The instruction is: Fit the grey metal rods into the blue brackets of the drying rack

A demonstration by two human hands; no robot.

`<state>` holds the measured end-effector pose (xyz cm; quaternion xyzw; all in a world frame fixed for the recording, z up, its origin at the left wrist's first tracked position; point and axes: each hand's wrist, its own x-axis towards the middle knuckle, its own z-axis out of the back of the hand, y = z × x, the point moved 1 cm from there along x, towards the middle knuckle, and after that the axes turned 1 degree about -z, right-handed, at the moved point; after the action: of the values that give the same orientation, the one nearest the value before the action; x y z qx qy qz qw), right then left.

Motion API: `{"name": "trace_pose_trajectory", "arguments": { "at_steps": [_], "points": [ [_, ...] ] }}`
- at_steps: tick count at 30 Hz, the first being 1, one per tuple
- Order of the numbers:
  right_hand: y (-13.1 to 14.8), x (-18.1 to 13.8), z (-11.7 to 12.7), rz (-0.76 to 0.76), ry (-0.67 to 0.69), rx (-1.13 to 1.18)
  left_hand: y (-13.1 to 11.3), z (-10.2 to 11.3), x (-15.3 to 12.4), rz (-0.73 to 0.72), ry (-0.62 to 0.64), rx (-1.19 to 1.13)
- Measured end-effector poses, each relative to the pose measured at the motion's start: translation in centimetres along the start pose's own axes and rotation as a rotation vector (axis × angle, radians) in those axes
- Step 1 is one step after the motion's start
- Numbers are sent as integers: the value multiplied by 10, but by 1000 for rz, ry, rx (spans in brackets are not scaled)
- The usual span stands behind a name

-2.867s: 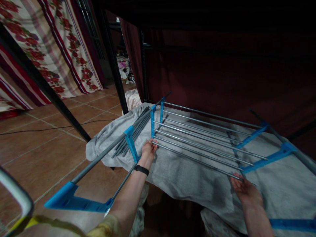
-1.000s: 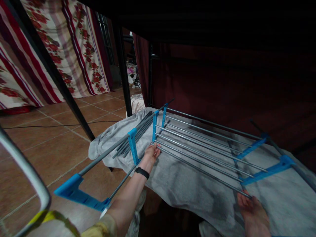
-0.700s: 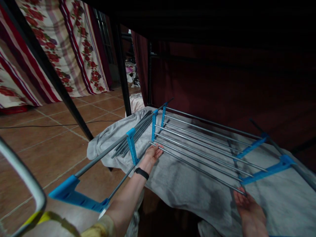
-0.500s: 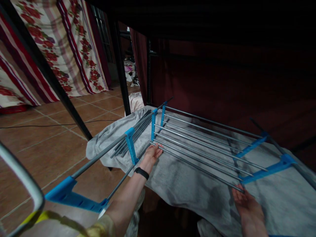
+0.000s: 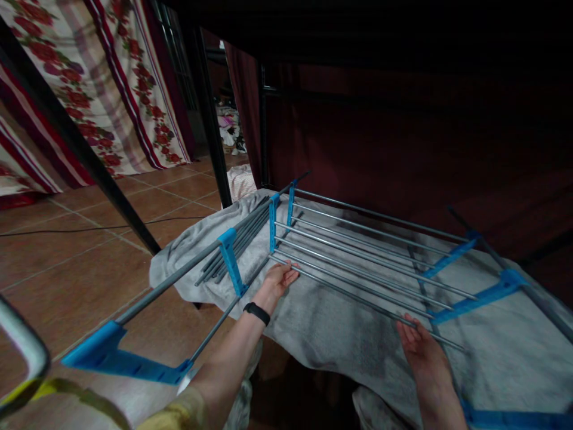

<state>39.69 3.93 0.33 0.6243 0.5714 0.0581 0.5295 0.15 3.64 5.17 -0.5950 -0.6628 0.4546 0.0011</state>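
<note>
A drying rack (image 5: 358, 239) with grey metal rods and blue plastic brackets lies flat on a grey towel (image 5: 340, 334). My left hand (image 5: 280, 278), with a black band on its wrist, cups the left end of the nearest grey rod (image 5: 349, 294) beside the left blue bracket (image 5: 271, 224). My right hand (image 5: 418, 346) is palm up under the same rod, its fingertips curled onto it near the right blue bracket (image 5: 474, 295). The rod's right end pokes out past that bracket.
A folded rack wing with a blue end piece (image 5: 120, 358) sticks out over the tiled floor (image 5: 67, 263) to the left. Black frame posts (image 5: 210, 119) stand behind. Flowered curtains (image 5: 111, 89) hang at the back left, a dark red curtain (image 5: 403, 137) behind the rack.
My right hand has slid up and left along the nearest rod. The rod's right end now reaches beyond the right blue bracket. My left hand stays at the rod's left end.
</note>
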Motion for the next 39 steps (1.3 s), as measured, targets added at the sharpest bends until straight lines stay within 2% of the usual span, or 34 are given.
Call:
{"name": "trace_pose_trajectory", "arguments": {
  "at_steps": [6,12,18,23,29,33,39],
  "points": [
    [-3,0,-2,32,-12,-16,2,-1,-2,-26,-24,-5],
    [-12,0,0,63,156,-41,4,-1,-2,-66,-81,-4],
    [-16,-3,-1,66,231,-58,6,-1,-4,-77,-93,-12],
    [-19,-2,-4,66,200,-48,8,-2,-2,-71,-102,-21],
    [-25,1,-9,110,152,-111,14,-6,2,24,-25,12],
    [-20,7,-9,83,159,-59,13,-5,3,-20,-52,-14],
    [-12,14,0,61,59,-31,11,0,3,-72,-107,-81]
  ]
}}
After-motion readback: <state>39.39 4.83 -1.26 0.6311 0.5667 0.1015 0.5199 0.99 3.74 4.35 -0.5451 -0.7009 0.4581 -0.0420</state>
